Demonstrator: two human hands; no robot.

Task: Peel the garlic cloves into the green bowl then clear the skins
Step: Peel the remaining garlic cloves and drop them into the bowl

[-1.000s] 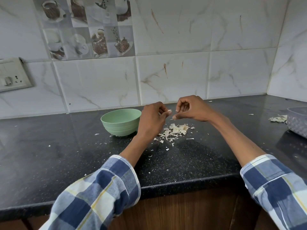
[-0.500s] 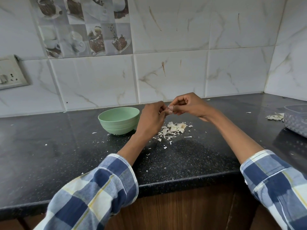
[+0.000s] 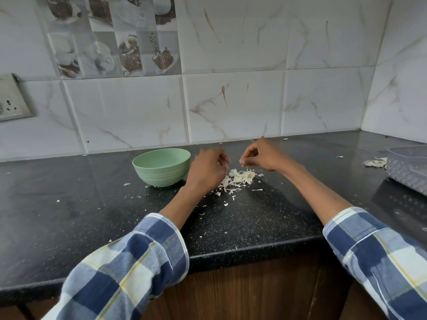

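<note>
The green bowl point(image 3: 162, 175) stands on the black counter, just left of my hands; its inside is hidden from this angle. My left hand point(image 3: 206, 168) hovers beside the bowl, fingers curled round a garlic clove that is mostly hidden in the fist. A short gap to the right, my right hand point(image 3: 262, 155) pinches a thin bit of garlic skin point(image 3: 243, 162) between thumb and fingertips. Both hands hang just above a pile of peeled skins point(image 3: 239, 177) on the counter.
A clear plastic container point(image 3: 409, 169) sits at the right edge with a second small heap of skins point(image 3: 375, 162) beside it. Skin flecks are scattered over the counter point(image 3: 69, 204). A tiled wall stands close behind, with a wall socket point(image 3: 11, 100) at the left.
My hands met at the fingertips half a second ago and have now pulled apart, the right one drawing away to the right. The bowl and the pile have not moved.
</note>
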